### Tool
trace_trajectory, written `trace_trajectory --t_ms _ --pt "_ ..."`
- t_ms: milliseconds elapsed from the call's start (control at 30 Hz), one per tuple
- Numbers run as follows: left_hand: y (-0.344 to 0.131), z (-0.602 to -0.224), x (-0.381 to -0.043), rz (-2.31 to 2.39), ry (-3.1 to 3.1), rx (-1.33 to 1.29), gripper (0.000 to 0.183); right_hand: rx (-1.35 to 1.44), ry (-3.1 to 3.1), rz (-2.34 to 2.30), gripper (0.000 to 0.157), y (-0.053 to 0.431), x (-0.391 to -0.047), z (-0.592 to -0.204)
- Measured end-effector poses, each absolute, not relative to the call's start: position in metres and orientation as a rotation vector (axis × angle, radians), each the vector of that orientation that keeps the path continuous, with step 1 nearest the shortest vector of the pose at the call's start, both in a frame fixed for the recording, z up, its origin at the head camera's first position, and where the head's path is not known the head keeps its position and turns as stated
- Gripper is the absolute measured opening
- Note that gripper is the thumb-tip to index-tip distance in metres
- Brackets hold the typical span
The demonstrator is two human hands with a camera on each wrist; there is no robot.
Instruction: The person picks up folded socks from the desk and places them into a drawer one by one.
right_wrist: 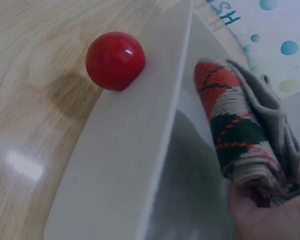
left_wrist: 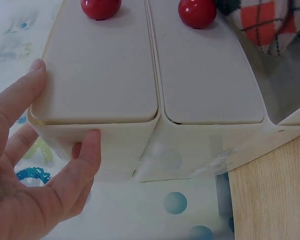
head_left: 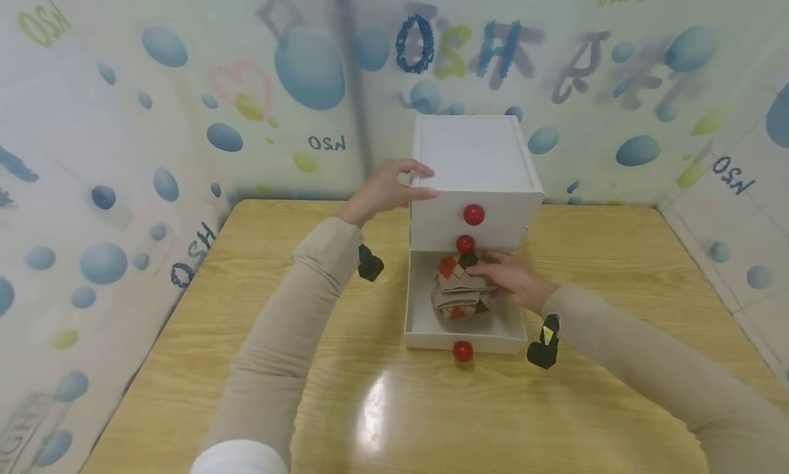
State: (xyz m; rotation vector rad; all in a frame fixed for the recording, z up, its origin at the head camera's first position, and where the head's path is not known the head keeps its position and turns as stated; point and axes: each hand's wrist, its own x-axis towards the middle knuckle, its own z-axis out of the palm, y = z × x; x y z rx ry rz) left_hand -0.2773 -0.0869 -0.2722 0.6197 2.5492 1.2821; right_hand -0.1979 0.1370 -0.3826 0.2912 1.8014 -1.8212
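Observation:
A pair of folded argyle socks [head_left: 459, 285], grey-beige with orange-red and dark diamonds, is in my right hand [head_left: 514, 279]. The hand grips the bundle from the right, inside the pulled-out bottom drawer [head_left: 425, 340]. In the right wrist view the rolled socks [right_wrist: 240, 125] tilt beside the drawer's front wall, and part of the hand lies outside the picture. My left hand [head_left: 391, 186] rests on the upper left front corner of a white drawer cabinet [head_left: 474, 152]. Its fingers, fairly straight, touch the top and side in the left wrist view.
Two upper drawers are closed, with red round knobs [head_left: 473, 214]. Another red knob [right_wrist: 115, 61] is on the open drawer's front. The cabinet stands near the back of a wooden table [head_left: 345, 392], before a wall covering [head_left: 246, 152] with blue dots and letters.

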Motion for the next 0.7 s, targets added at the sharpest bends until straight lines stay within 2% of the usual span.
trace_trajectory --t_ms 267,700 --pt "-0.087 -0.272 -0.277 1.269 2.550 0.609 0.043 0.321 1.750 -1.871 0.070 0.127 -0.201 -0.398" --pt "-0.087 -0.271 -0.276 1.279 2.547 0.619 0.044 0.325 1.875 -1.787 0.068 0.126 -0.204 -0.399"
